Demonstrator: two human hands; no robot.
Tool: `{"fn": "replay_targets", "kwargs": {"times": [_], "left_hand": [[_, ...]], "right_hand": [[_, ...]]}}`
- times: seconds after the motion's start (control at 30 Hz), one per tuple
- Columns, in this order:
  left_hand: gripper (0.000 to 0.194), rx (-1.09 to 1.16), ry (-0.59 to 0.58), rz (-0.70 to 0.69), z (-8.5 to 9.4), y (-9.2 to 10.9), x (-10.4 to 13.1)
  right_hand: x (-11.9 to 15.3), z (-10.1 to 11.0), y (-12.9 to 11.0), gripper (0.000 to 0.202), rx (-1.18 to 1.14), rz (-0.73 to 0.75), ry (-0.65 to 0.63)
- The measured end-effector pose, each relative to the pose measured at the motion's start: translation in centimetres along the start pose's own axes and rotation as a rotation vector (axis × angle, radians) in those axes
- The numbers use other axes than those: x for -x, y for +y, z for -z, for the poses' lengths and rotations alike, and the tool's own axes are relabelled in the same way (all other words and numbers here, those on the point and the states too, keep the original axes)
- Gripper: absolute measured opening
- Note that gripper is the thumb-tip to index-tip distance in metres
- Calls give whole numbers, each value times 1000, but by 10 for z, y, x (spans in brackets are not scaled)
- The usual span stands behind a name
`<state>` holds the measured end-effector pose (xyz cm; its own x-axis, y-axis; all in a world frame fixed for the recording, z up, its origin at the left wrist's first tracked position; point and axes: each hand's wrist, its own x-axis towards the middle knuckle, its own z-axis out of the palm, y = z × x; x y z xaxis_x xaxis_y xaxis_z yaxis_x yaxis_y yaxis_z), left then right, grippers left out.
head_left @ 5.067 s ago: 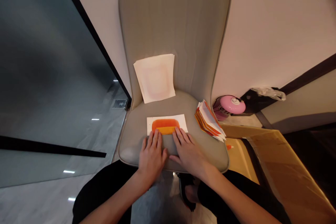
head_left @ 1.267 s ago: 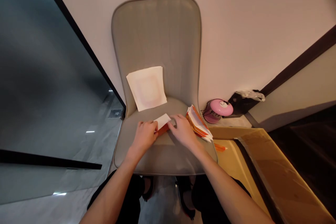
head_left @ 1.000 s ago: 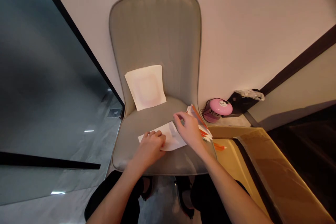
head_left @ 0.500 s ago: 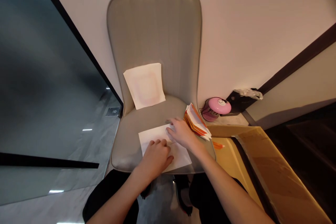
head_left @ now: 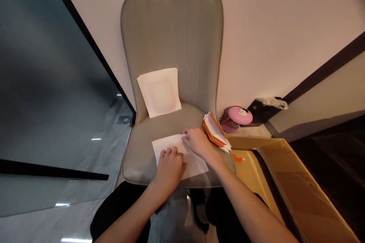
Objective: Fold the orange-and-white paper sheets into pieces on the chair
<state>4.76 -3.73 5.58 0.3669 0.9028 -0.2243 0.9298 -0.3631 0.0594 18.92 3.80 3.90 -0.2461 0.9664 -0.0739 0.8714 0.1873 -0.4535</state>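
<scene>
A white sheet of paper point(head_left: 164, 144) lies at an angle on the front part of the grey chair seat point(head_left: 137, 165). My left hand point(head_left: 171, 167) rests on the sheet, palm down, with slightly bent fingers spread over it. At the sheet's far edge, my right hand point(head_left: 196, 142) has its thumb and fingers close together on the paper. Part of the sheet is hidden under both hands. Just right of my right hand stands a bundle of folded orange and white papers point(head_left: 215, 133) at the seat's side. A stack of white sheets point(head_left: 159, 93) leans against the backrest point(head_left: 173, 38).
Right of the chair is an open cardboard box point(head_left: 285, 174) with a small orange piece point(head_left: 238, 158) in it. Behind the box stand a pink domed device point(head_left: 239, 115) and a black box point(head_left: 255, 112). A glass panel point(head_left: 57, 95) is on the left.
The sheet has shifted slightly away from me on the seat. My left hand has moved a little forward with it, and my right fingers have drawn together at the far edge.
</scene>
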Motion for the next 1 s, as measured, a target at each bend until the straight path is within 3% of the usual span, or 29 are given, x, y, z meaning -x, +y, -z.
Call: {"fn": "replay_targets", "kwargs": {"times": [0.23,0.4,0.63,1.0], "left_hand": [[25,-57,89,91,2,-5,-4],[31,-46,20,140,-2,-1,-6],[35,-25,-56,156,2,1,-6],[28,9,-39,150,7,0,-6]], "right_hand": [[-8,3,8,12,-97,-21,241],[-6,2,10,17,-67,27,250],[-2,0,1,30,27,224,308],[-8,-5,-16,22,123,138,221]]}}
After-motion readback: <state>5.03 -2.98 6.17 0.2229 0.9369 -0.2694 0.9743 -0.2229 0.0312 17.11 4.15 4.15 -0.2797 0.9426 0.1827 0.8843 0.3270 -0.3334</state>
